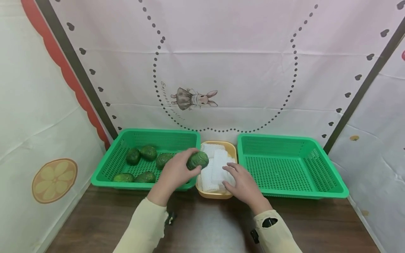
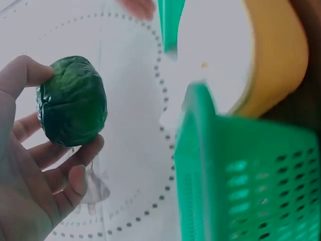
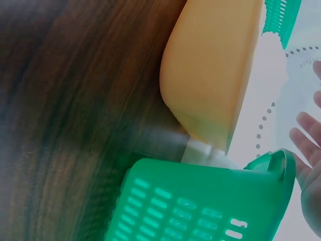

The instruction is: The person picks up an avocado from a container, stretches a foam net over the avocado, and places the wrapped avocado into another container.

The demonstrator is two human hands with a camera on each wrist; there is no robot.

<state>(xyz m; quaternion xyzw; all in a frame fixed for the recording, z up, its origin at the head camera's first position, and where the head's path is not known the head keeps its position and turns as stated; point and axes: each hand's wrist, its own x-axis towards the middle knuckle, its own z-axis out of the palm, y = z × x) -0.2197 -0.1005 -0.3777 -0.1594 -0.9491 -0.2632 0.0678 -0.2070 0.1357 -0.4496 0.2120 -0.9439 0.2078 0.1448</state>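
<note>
My left hand (image 1: 178, 169) holds a dark green, wrinkled avocado (image 1: 198, 160) between thumb and fingers, above the left edge of a yellow tub (image 1: 212, 195). In the left wrist view the avocado (image 2: 75, 100) shows a glossy, creased skin. White foam net sleeves (image 1: 218, 168) fill the tub. Over the tub's right side, my right hand (image 1: 243, 183) has its fingers spread and loosely bent, nearest the sleeves; whether it touches them I cannot tell. Several more avocados (image 1: 148, 153) lie in the green basket (image 1: 107, 172) on the left.
Another green basket (image 1: 294, 193), with nothing visible inside, stands right of the tub. All the containers sit on a dark wood table (image 1: 209, 225). A printed cloth (image 1: 246, 80) hangs behind them, and pale cloth walls flank both sides.
</note>
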